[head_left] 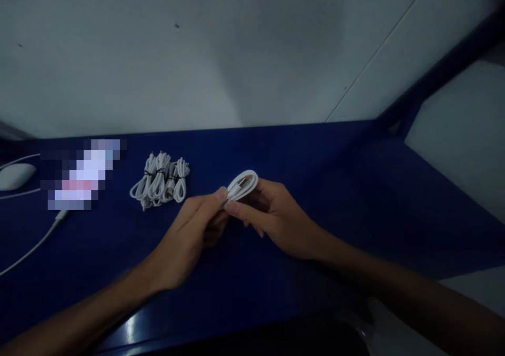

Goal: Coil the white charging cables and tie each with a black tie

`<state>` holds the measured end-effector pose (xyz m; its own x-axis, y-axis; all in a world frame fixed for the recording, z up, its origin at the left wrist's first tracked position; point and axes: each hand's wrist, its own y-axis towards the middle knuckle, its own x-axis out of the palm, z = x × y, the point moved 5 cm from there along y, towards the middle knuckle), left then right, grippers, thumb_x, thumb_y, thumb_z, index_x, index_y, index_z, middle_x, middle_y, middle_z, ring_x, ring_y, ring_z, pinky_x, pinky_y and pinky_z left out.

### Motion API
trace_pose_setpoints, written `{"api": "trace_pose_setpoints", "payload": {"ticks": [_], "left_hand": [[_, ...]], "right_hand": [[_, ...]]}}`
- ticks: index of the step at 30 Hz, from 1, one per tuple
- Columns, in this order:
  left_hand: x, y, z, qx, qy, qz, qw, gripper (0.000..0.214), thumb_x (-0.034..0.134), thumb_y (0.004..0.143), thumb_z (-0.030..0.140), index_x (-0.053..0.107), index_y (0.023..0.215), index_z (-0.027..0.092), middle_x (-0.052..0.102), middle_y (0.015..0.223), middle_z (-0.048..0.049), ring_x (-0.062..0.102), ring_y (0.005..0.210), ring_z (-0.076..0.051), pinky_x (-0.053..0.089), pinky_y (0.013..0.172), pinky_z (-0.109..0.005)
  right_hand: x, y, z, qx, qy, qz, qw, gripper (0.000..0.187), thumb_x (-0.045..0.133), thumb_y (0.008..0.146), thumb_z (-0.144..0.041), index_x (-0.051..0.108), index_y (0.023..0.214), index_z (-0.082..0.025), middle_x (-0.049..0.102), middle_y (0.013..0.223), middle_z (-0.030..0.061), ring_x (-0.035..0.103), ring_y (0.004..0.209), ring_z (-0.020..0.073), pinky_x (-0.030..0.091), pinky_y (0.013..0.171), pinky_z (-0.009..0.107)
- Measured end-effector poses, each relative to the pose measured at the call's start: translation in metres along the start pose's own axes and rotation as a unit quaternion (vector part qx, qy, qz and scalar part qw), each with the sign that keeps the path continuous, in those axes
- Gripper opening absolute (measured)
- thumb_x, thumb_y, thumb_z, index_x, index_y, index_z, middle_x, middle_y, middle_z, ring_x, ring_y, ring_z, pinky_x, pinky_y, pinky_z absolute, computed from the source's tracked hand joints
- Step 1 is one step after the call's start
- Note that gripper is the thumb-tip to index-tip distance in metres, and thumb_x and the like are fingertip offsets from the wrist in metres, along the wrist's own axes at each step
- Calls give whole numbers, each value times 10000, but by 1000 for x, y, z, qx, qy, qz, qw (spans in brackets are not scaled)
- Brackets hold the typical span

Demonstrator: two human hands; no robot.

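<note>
My right hand [276, 216] holds a coiled white cable [244, 184] just above the blue table [315, 156], the loop sticking up past my fingers. My left hand [195, 230] pinches the near end of the same coil with thumb and forefinger, touching the right hand. To the left, several white cables [161, 182], each bundled with a dark tie, lie side by side on the table.
A blurred-out object [81, 174] lies at the left with a white cord [35, 245] running from it toward the front edge. A white rounded object [13, 176] sits at the far left. A pale wall [197, 56] rises right behind the table.
</note>
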<state>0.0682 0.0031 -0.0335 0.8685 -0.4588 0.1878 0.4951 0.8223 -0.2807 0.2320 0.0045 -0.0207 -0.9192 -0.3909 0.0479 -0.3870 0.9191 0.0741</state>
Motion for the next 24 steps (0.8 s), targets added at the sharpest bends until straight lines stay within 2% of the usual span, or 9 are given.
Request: {"api": "trace_pose_setpoints", "payload": {"ticks": [7,13,19,24], "left_hand": [[3,-3,12,67,128,21,989,546,532,1144,549,443,704,238,295,670,46,208,594,-147,203,493,-292],[5,-2,20,103,164,35,980,583,496,1150,592,462,690,235,340,662,36,262,593,-150,219,496,-291],[5,-1,17,80,174,2,981,612,444,1172,602,606,714,228,319,628,43,246,559,-155,203,485,-307],[5,1,17,80,186,3,979,641,418,1175,612,675,745,212,319,609,47,238,536,-149,179,474,-314]], "right_hand": [[-2,1,-3,17,-26,-20,999,196,841,1029,-380,750,978,-215,693,801,-31,619,639,116,497,539,228],[0,-1,-5,-44,-104,8,994,184,806,1061,-372,728,984,-224,690,799,-36,620,663,124,511,605,254],[0,0,0,4,-2,-5,1000,211,837,1037,-360,685,1019,-215,639,752,-64,589,600,100,485,529,222],[-3,-1,3,43,-40,-18,998,192,782,1077,-380,709,1045,-205,630,708,-59,582,580,102,461,518,214]]}}
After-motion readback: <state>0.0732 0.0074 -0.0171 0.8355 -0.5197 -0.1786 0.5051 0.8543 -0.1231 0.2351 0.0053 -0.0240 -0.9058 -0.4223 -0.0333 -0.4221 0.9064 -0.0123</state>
